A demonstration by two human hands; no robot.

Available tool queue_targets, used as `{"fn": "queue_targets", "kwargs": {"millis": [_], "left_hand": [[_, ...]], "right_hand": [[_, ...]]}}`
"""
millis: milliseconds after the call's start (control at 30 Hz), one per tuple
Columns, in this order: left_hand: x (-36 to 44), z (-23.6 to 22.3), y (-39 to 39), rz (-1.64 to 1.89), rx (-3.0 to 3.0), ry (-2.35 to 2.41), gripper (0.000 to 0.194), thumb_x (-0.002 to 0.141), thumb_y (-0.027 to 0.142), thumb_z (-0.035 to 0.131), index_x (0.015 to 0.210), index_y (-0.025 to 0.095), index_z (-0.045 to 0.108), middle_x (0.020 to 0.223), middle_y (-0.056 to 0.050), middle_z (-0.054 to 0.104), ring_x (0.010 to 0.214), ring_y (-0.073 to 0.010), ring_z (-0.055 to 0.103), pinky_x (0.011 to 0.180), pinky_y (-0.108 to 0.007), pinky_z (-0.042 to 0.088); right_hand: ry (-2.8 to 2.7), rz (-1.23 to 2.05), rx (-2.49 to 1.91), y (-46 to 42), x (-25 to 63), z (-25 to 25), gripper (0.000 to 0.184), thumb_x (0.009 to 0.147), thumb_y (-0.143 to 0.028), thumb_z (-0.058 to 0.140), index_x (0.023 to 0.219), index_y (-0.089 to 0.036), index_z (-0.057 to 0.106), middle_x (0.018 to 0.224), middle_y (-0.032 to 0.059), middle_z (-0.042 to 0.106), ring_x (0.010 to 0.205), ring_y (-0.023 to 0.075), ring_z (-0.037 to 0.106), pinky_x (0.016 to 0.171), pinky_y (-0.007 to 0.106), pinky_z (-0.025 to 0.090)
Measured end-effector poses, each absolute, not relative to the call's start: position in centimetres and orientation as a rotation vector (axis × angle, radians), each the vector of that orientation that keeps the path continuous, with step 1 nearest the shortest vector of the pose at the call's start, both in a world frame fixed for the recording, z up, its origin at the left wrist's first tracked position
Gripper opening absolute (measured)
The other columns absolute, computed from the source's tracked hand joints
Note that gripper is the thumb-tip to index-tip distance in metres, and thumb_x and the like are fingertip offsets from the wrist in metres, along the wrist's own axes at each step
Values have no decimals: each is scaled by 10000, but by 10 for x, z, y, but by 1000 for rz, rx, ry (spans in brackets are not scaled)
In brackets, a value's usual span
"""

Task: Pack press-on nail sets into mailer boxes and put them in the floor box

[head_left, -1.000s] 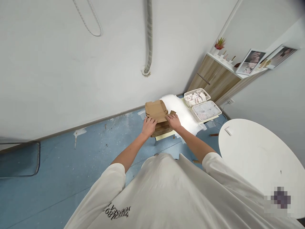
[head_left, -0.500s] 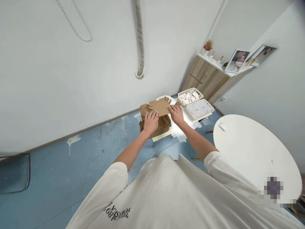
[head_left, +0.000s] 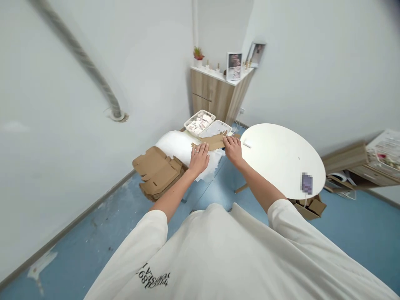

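Cardboard piece (head_left: 214,142) — held between both hands (head_left: 216,155), its near edge possibly gripped.

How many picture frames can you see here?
2. The front frame stands at the near corner of the cabinet; the rear frame is to its right, by the wall.

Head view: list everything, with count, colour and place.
Cardboard piece: 1, brown, in both hands
Cardboard stack: 1, brown, left of sheet
Sheet: 1, white, before baskets
Baskets: 2, white, beyond sheet
Cabinet: 1, wood-grain, far corner
Plant: 1, red-green, on cabinet
Ornaments: several, white-gold, on cabinet
Pictures: 2, mixed colours, on cabinet
Round table: 1, white, right
Blurred item: 1, purple, on table
Open box: 1, brown, below table
Pipe: 1, grey, left wall
Shelving: 1, wood-coloured, far right
Floor: 1, blue, underneath
Shirt: 1, white, bottom
Left hand, right hand: 2, bare, on cardboard piece
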State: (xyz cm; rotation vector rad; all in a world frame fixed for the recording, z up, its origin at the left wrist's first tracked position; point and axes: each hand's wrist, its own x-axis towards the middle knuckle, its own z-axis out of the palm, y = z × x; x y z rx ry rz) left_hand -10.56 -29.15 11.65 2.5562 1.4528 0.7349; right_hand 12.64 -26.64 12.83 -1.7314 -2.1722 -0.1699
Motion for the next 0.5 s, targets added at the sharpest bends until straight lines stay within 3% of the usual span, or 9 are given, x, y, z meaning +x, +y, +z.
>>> {"fn": "queue_targets", "kwargs": {"millis": [500], "left_hand": [[193, 100, -293, 582, 2688, 1024, 657, 998, 273, 406, 1628, 191, 236, 1655, -127, 320, 1530, -321, 261, 1263, -556, 116]], "right_hand": [[-1887, -196, -2079, -346, 423, 106, 614, 962, -152, 347, 1575, -180, 371, 1532, 161, 470, 1399, 341, 371, 1151, 504, 218]]}}
